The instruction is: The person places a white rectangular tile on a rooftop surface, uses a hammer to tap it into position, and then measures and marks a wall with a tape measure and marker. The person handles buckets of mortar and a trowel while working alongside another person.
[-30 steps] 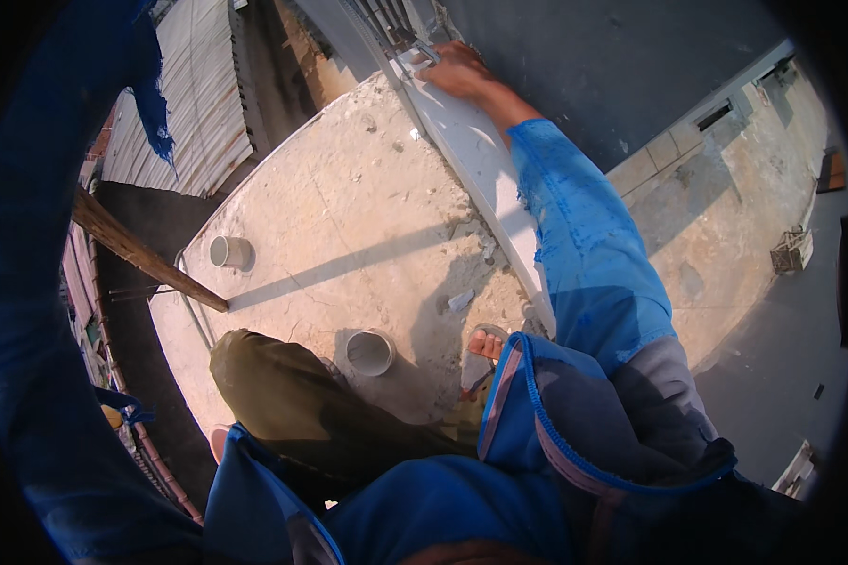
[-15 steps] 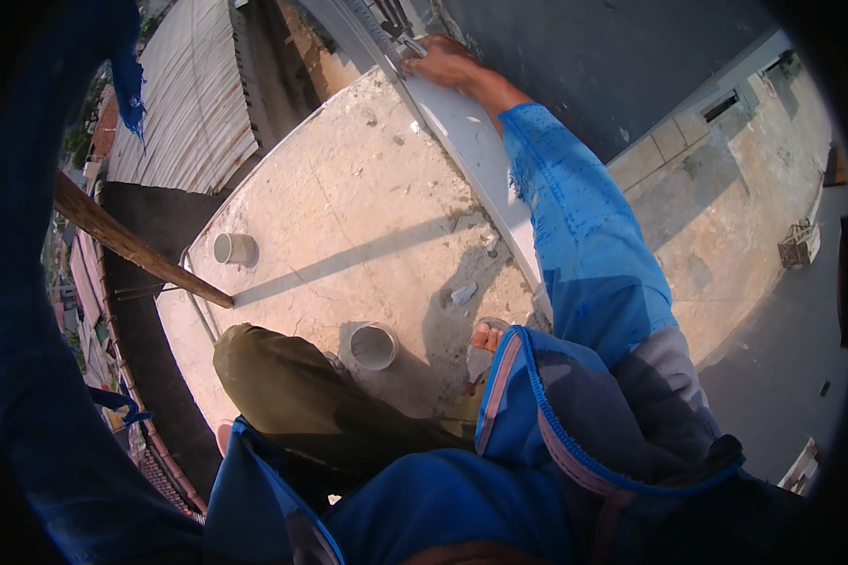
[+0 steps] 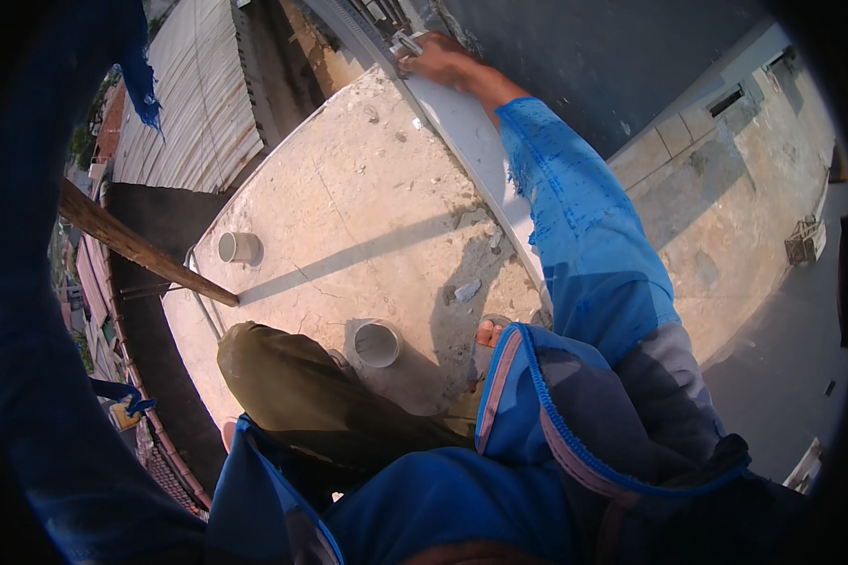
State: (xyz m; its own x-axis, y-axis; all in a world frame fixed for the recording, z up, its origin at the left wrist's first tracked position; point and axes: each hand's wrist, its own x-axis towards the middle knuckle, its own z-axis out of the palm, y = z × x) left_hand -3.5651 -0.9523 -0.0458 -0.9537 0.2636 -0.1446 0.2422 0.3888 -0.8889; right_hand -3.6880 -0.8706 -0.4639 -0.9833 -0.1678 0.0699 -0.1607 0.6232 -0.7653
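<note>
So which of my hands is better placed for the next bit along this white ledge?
Probably your right hand: it is stretched out over the white ledge, apparently holding a small grey piece. Your left hand is out of view.

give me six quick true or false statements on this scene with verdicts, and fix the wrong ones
1. The right hand is closed on a small grey object at the upper end of the white ledge. True.
2. The right hand wears a glove. False: it is bare.
3. A round grey container sits between the olive trouser leg and the sandalled foot. True.
4. The left hand touches the round grey container. False: the left hand is not in view.
5. A wooden pole slants across the picture's left side. True.
6. The sandalled foot has its toes covered. False: toes show bare.
</note>
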